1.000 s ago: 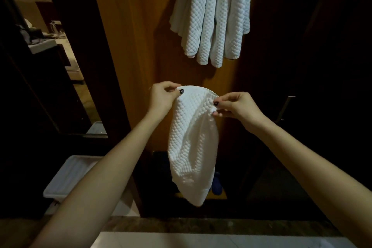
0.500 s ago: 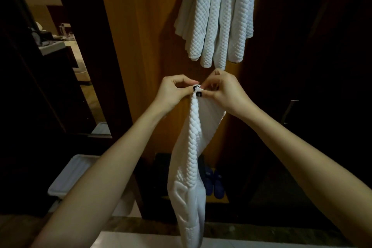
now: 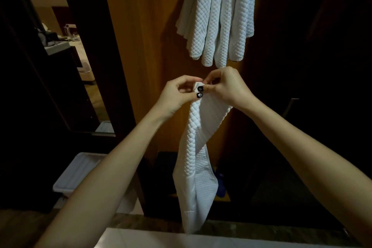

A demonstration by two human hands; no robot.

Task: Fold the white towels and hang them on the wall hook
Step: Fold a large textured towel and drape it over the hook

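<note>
A white quilted towel (image 3: 196, 159) hangs folded lengthwise in front of me, its top corners brought together. My left hand (image 3: 179, 94) and my right hand (image 3: 225, 86) meet at that top end, and both pinch it between thumb and fingers. Several white towels (image 3: 218, 18) hang bunched on the wooden wall panel (image 3: 145, 46) just above my hands. The hook that holds them is out of view past the top edge.
A white lidded bin (image 3: 80, 173) stands low on the left. Blue slippers (image 3: 220, 185) lie on the floor behind the towel. A mirror or doorway (image 3: 66, 52) on the left shows a lit room. A pale counter edge (image 3: 181, 237) runs along the bottom.
My hands came together from about a towel's width apart, folding the towel in half lengthwise. They also rose a little toward the hanging towels.
</note>
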